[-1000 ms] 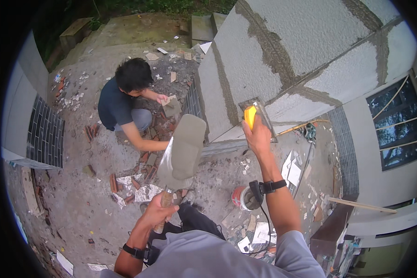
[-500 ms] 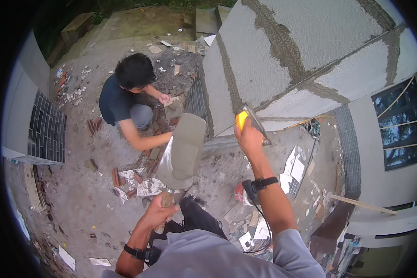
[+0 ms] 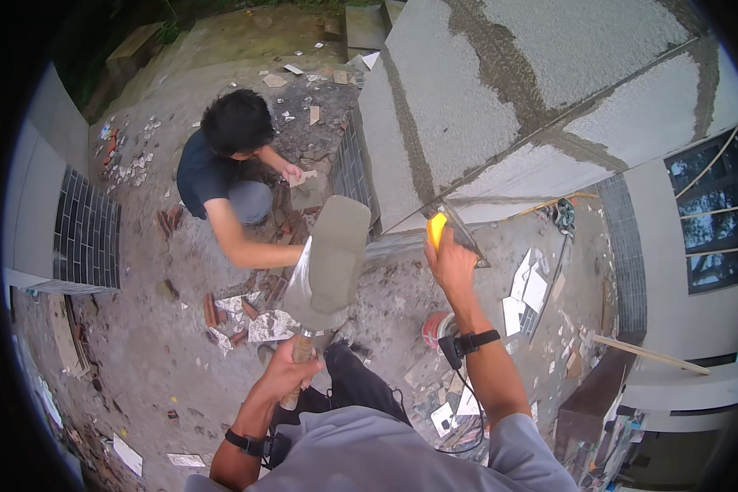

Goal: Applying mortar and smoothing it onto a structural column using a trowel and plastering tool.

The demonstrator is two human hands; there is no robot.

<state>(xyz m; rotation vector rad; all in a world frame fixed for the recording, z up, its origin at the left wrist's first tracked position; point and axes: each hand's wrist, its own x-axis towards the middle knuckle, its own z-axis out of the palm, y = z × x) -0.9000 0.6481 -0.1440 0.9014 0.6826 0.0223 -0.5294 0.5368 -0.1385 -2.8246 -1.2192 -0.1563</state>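
Note:
Low in the middle, my left hand (image 3: 283,373) is closed round the wooden handle of a mortar shovel (image 3: 299,303), whose broad metal blade points away from me. Wet grey mortar (image 3: 340,254) coats most of the blade, leaving shiny metal along its left edge. My right hand (image 3: 453,264) grips the yellow handle of a plastering trowel (image 3: 467,238). The trowel is tilted beside the lower edge of the pale wall panel (image 3: 451,123); I cannot tell whether its blade touches the panel. Dark mortar bands run across this panel and the adjoining face.
To the left a co-worker (image 3: 225,156) crouches at the dark-tiled wall base, one hand on a mortar-covered tile (image 3: 307,187). Broken bricks (image 3: 213,312) and white tile shards (image 3: 271,326) litter the concrete ground. A red bucket (image 3: 437,328) stands by my right forearm, with a wooden stick (image 3: 652,354) farther right.
My right hand and the trowel have moved slightly right and toward me, the trowel turning a little. My left hand still holds the mortar-loaded shovel. The view has shifted slightly.

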